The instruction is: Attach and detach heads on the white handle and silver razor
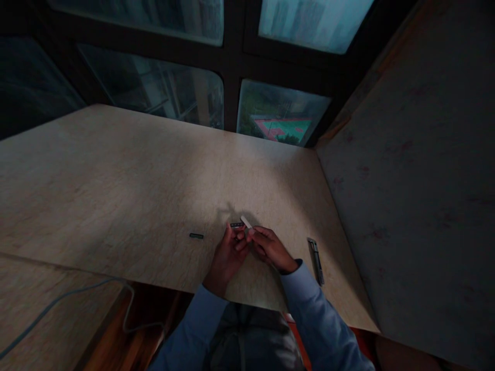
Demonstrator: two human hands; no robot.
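Observation:
Both my hands are close together above the stone-patterned tabletop. My left hand is closed on a small dark rectangular piece with light marks along it; its exact kind is too small to tell. In my right hand I pinch a short, flat, pale stick, tilted up and to the left. The stick's tip is beside the right end of the dark piece; whether they touch I cannot tell. A second small dark bar lies on the tabletop left of my left hand.
A dark pen-like tool lies to the right of my right forearm. At lower left a grey cable runs over the edge. Windows border the far side, and a patterned wall stands along the right.

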